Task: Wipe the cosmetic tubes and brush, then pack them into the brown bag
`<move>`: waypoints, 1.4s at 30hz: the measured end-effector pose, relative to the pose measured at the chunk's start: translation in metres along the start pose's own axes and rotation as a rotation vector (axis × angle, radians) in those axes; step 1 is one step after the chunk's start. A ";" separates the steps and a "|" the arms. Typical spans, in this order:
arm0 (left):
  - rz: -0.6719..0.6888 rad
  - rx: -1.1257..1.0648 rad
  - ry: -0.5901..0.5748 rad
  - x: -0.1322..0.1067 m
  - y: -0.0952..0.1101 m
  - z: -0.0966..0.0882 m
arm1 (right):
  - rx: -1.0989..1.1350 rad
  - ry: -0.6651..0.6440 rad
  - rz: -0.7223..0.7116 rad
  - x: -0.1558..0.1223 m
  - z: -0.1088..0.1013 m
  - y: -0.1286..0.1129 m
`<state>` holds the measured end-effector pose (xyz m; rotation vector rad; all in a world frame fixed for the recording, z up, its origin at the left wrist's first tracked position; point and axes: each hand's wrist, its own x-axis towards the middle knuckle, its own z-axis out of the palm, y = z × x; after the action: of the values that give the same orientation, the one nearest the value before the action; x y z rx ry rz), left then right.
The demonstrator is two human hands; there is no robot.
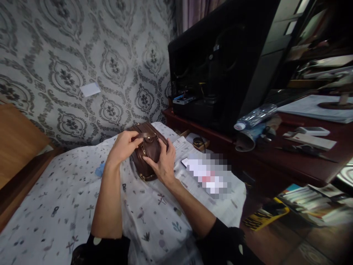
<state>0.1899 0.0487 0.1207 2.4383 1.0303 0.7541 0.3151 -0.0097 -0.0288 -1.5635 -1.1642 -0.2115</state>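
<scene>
A small brown leather handbag (152, 151) with gold zips and metal fittings rests on the patterned bed sheet. My left hand (124, 146) is at its upper left, thumb and fingers pinched on the end of a short brown strap (147, 135) across the top. My right hand (164, 160) grips the bag's right side, thumb on the near face and fingers round the far edge. Whether the zip is undone cannot be made out. To the right of the bag lies a phone (205, 176) with a blurred-out screen.
A wooden bed board (23, 141) stands at left, by patterned wallpaper. A blue item (99, 169) lies beside my left forearm. On the dark red desk (306, 162) are a large black screen (220, 70), a plastic bottle (256, 116) and papers. Books (311, 202) are stacked below.
</scene>
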 end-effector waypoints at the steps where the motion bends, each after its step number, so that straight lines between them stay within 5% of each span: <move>1: 0.002 -0.023 -0.019 0.000 -0.001 0.000 | 0.013 0.002 0.004 0.000 -0.001 0.000; 4: 0.006 -0.010 0.013 0.000 0.001 0.004 | 0.115 0.010 0.023 0.002 -0.004 0.001; 9: 0.073 0.176 0.240 -0.002 0.016 0.022 | 0.389 0.082 0.133 0.007 -0.005 0.011; 14: 0.158 0.300 0.255 0.002 0.025 0.042 | 0.549 0.049 0.273 0.011 0.001 0.022; 23: 0.055 0.201 0.360 0.011 0.022 0.060 | 0.524 0.060 0.197 0.010 0.003 0.019; 26: 0.001 0.062 0.356 0.012 0.020 0.060 | 0.507 0.063 0.189 0.010 0.003 0.019; 33: 0.104 -0.102 0.210 0.011 0.019 0.052 | 0.499 0.060 0.191 0.011 0.001 0.020; 38: 0.147 -0.024 0.131 0.005 0.022 0.035 | 0.503 0.077 0.228 0.010 0.004 0.021; 42: 0.051 0.173 0.178 -0.006 0.020 0.018 | 0.424 0.031 0.242 0.001 0.001 0.018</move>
<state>0.2078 0.0286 0.1157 2.5896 1.1453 0.9492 0.3282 -0.0064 -0.0401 -1.3007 -0.9132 0.1630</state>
